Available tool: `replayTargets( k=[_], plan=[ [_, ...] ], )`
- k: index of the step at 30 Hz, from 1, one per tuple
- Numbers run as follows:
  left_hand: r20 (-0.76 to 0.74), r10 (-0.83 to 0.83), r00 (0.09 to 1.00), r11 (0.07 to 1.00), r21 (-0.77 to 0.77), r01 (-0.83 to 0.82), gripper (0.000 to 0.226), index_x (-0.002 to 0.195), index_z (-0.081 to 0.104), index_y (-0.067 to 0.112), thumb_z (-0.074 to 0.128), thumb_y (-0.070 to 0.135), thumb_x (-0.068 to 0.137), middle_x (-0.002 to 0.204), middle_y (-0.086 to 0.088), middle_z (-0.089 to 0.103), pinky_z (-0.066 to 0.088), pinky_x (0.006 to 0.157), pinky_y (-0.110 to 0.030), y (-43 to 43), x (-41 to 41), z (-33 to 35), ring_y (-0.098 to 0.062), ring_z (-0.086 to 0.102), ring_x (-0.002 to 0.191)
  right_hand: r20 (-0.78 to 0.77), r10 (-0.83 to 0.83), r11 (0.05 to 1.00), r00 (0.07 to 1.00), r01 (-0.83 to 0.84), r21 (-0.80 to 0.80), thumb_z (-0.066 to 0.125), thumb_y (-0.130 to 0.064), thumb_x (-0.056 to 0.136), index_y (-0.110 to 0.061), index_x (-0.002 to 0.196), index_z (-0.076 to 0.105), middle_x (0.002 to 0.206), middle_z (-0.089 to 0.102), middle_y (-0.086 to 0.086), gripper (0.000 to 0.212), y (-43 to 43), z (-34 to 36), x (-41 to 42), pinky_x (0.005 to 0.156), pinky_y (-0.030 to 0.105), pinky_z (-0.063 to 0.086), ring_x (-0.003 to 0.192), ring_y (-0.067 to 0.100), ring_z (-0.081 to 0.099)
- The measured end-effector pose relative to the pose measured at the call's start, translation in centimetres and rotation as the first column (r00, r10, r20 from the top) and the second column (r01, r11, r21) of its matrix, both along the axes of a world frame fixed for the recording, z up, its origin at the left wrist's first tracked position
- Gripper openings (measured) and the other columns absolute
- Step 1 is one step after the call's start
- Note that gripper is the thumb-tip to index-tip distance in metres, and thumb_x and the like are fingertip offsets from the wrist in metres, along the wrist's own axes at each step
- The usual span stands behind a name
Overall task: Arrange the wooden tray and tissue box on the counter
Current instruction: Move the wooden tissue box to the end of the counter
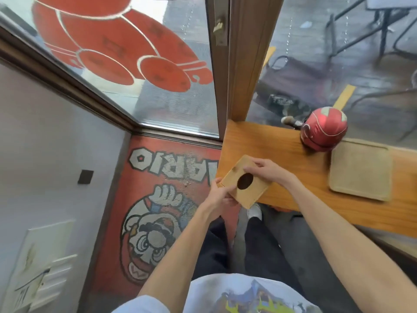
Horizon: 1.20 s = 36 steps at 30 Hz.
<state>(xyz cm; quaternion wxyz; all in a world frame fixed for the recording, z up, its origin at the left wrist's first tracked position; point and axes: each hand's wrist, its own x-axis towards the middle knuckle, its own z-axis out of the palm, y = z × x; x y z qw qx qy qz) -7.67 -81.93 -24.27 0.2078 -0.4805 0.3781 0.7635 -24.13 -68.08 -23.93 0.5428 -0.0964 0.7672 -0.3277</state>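
Observation:
A light wooden tissue box with a dark oval hole in its top hangs over the left end of the wooden counter. My left hand grips its near left corner from below. My right hand holds its far side, fingers lying across the top by the hole. Both hands carry the box, tilted, partly over the counter's edge. A pale wooden tray with rounded corners lies flat on the counter to the right, apart from the box.
A red round helmet-like object stands on the counter against the window, touching the tray's far left corner. A wooden window post rises at the counter's left end. Below left, a painted red wall and my legs.

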Motion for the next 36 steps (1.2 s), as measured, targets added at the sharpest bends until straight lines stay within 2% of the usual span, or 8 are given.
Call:
replayTargets(
  k=[3, 8, 11, 13, 17, 21, 25, 36],
  plan=[
    [0.051, -0.016, 0.999, 0.999, -0.044, 0.018, 0.052, 0.132, 0.027, 0.007, 0.065, 0.011, 0.096, 0.137, -0.027, 0.05, 0.058, 0.095, -0.053, -0.6, -0.2, -1.0, -0.044, 0.063, 0.12, -0.023, 0.159, 0.986, 0.987, -0.158, 0.059, 0.066, -0.056, 0.089, -0.041, 0.146, 0.048, 0.149, 0.052, -0.002, 0.062, -2.2, -1.5, -1.1, 0.096, 0.029, 0.035, 0.119, 0.012, 0.049],
    [0.075, 0.005, 0.997, 1.0, 0.003, -0.005, 0.041, 0.121, 0.027, 0.01, 0.061, 0.013, 0.098, 0.138, -0.024, 0.047, 0.064, 0.082, -0.044, -1.8, 0.7, -2.3, -0.035, 0.067, 0.11, -0.056, 0.354, 0.929, 0.934, -0.344, 0.135, 0.062, -0.051, 0.093, -0.036, 0.15, 0.045, 0.153, 0.05, 0.002, 0.061, -5.3, -3.4, -0.8, 0.106, 0.032, 0.035, 0.137, 0.024, 0.047],
    [0.068, -0.151, 0.986, 0.988, -0.03, 0.153, 0.039, 0.117, 0.031, 0.013, 0.063, 0.024, 0.098, 0.129, -0.021, 0.056, 0.066, 0.067, -0.037, -2.6, 1.2, -2.3, -0.028, 0.074, 0.09, -0.116, 0.399, 0.912, 0.91, -0.38, 0.152, 0.06, -0.052, 0.093, -0.036, 0.15, 0.044, 0.155, 0.048, 0.004, 0.061, -5.5, -3.3, -0.2, 0.115, 0.041, 0.034, 0.14, 0.027, 0.045],
    [0.095, -0.35, 0.932, 0.927, -0.108, 0.359, 0.043, 0.119, 0.035, 0.013, 0.062, 0.038, 0.096, 0.124, -0.018, 0.061, 0.065, 0.076, -0.045, -3.0, 1.0, -2.2, -0.033, 0.075, 0.093, -0.251, 0.403, 0.913, 0.88, -0.367, 0.179, 0.059, -0.058, 0.092, -0.038, 0.152, 0.039, 0.16, 0.042, 0.004, 0.067, -5.0, -3.2, 0.3, 0.121, 0.047, 0.026, 0.149, 0.028, 0.034],
    [0.237, -0.596, 0.768, 0.643, -0.432, 0.632, 0.071, 0.137, 0.042, 0.008, 0.053, 0.062, 0.092, 0.141, -0.017, 0.054, 0.047, 0.108, -0.053, -4.7, 0.9, -3.1, -0.038, 0.058, 0.126, -0.484, 0.067, 0.983, 0.872, 0.024, 0.18, 0.045, -0.076, 0.086, -0.035, 0.161, 0.01, 0.17, 0.012, 0.0, 0.092, -2.1, -3.1, 4.0, 0.123, 0.049, -0.003, 0.157, 0.026, -0.002],
    [-0.062, -0.586, 0.808, 0.74, -0.448, 0.502, 0.077, 0.156, 0.026, 0.016, 0.059, 0.05, 0.096, 0.152, 0.007, 0.039, 0.034, 0.119, -0.022, -4.8, 0.6, -3.1, -0.024, 0.037, 0.148, -0.39, -0.105, 0.932, 0.915, 0.227, 0.282, 0.022, -0.093, 0.077, -0.037, 0.16, 0.001, 0.17, 0.014, 0.001, 0.103, 1.4, -4.4, 10.2, 0.123, 0.055, -0.007, 0.157, 0.034, -0.004],
    [-0.1, -0.601, 0.793, 0.762, -0.369, 0.532, 0.089, 0.162, 0.015, 0.022, 0.063, 0.051, 0.093, 0.166, 0.001, 0.03, 0.027, 0.125, -0.048, -4.4, 0.5, -3.7, -0.018, 0.032, 0.152, -0.294, -0.128, 0.919, 0.947, 0.224, 0.323, 0.011, -0.098, 0.067, -0.04, 0.159, -0.002, 0.17, 0.015, 0.006, 0.11, 1.7, -5.8, 12.8, 0.121, 0.063, -0.007, 0.156, 0.04, -0.003],
    [-0.131, -0.554, 0.822, 0.795, -0.377, 0.476, 0.081, 0.162, 0.012, 0.013, 0.058, 0.037, 0.099, 0.166, -0.009, 0.029, 0.028, 0.125, -0.047, -5.2, 0.7, -3.4, -0.024, 0.033, 0.151, -0.215, -0.192, 0.921, 0.958, 0.251, 0.299, 0.019, -0.097, 0.072, -0.054, 0.154, -0.008, 0.171, 0.01, 0.003, 0.096, 0.2, -5.5, 12.3, 0.12, 0.066, 0.012, 0.154, 0.045, -0.011]
  ],
)
